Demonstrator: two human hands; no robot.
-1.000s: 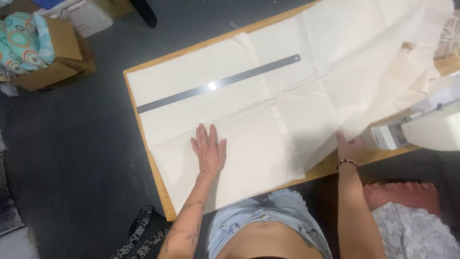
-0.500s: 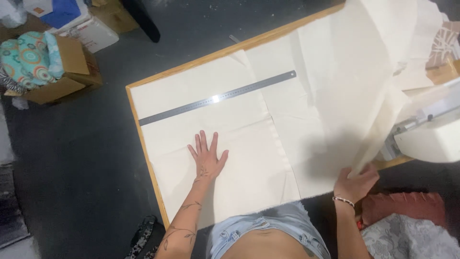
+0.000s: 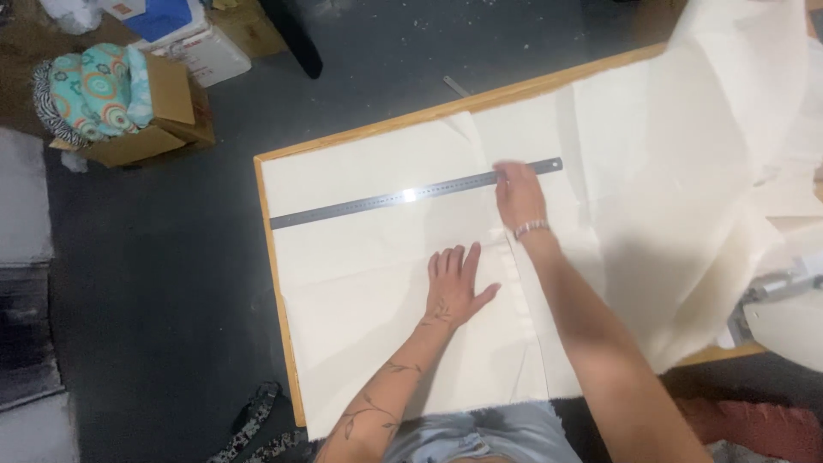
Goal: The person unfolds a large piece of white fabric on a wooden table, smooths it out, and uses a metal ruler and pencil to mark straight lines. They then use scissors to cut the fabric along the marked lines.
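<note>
I logged the left hand [image 3: 454, 287] lying flat, palm down, on the cream fabric [image 3: 377, 257] near the middle of the table's near half. Its fingers were straight and slightly spread, thumb angled out to the right, and nothing was gripped; the hand only pressed on the cloth. The tattooed forearm ran up from the near edge at a slant.

The right hand [image 3: 517, 193] was stretched further out, arm nearly straight, reaching across the table from the near right. It sat at the right part of the long metal ruler [image 3: 403, 196], fingertips on or at the ruler's edge. The hand was blurred, so I could not tell whether the fingers pinched the ruler or merely rested on it. A beaded bracelet showed at the wrist.

The ruler lay on the fabric, running from near the table's left edge toward the middle, parallel to the far edge and a little tilted. The fabric covered most of the wooden table [image 3: 273, 257], with a loose fold rising at the right side. A cardboard box [image 3: 159, 111] holding patterned cloth stood on the floor, well apart beyond the far left corner.
</note>
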